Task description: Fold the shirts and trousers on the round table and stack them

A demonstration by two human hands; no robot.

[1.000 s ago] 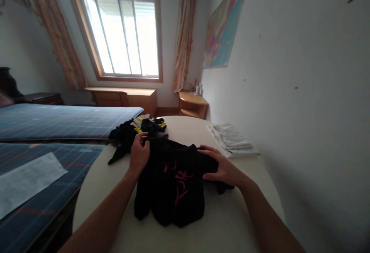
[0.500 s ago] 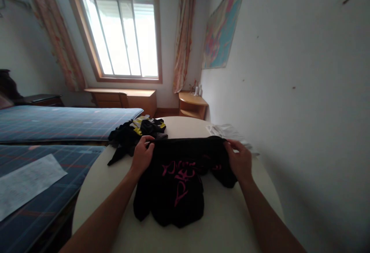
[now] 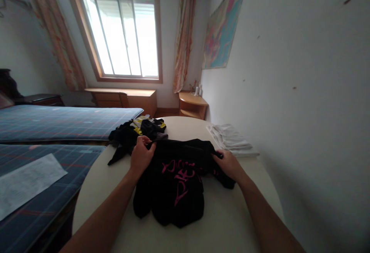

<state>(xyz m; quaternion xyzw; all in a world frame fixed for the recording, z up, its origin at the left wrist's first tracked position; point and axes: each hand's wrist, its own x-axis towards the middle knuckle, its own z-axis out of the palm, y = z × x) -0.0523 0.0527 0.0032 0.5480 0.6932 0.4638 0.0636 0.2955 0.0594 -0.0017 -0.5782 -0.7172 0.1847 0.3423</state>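
A black shirt (image 3: pixel 173 191) with pink lettering lies partly folded on the round cream table (image 3: pixel 231 222), its far edge turned over into a band. My left hand (image 3: pixel 141 156) pinches the far left corner of that band. At its right end, my right hand (image 3: pixel 228 164) grips the black cloth between thumb and fingers. Below the right hand a sleeve-like part pokes out to the right. The underside of the shirt is hidden.
Behind my left hand is a crumpled heap of black and yellow clothes (image 3: pixel 144 127). Folded white cloth (image 3: pixel 231 139) lies at the table's right edge, near the wall (image 3: pixel 312 129). Blue plaid mattresses (image 3: pixel 66 123) stand at left, one with a paper sheet (image 3: pixel 31 183) on it.
My right hand has moved left and slightly toward me, bringing the right end of the band inward. More of the white cloth shows. My left hand stays almost in place.
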